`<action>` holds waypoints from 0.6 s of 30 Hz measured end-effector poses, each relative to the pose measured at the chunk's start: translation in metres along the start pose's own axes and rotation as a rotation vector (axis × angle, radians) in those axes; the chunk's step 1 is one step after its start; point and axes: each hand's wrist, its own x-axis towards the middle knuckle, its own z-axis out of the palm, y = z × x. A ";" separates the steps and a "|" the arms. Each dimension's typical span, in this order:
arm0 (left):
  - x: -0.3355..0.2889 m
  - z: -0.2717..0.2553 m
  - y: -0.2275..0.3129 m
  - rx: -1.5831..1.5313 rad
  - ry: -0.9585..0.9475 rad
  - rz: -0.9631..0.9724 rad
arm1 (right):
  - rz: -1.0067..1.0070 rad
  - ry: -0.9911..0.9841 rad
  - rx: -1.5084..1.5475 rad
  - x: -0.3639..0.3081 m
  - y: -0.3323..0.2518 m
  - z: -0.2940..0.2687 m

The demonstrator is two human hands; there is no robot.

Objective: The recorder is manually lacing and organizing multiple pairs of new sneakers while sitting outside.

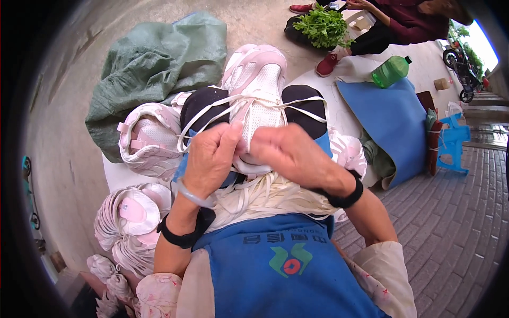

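Shoe upper [258, 95]: lies on your lap, just beyond both grips.
Left hand [209, 159]: your grip pinches a white lace [204, 125].
Right hand [289, 153]: your grip presses closed on the shoe upper's near edge.

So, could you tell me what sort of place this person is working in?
Probably an outdoor spot for piecework on shoes: both hands lace a pink-white shoe upper, stacked uppers lie beside, and there is bare concrete ground and brick paving.

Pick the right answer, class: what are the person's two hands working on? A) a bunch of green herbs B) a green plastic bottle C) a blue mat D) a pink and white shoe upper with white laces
D: the left hand and right hand meet over the pink and white shoe upper, with its white laces at their fingers.
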 end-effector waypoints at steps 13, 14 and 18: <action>-0.040 0.054 0.059 -0.156 -0.475 0.244 | 0.612 -0.065 0.758 -0.092 0.012 -0.026; -0.048 0.056 0.069 -0.032 -0.584 0.494 | 0.603 -0.059 0.762 -0.091 0.028 -0.021; -0.072 0.097 0.062 -0.003 -0.779 0.563 | 0.494 -0.092 1.454 -0.060 0.033 0.006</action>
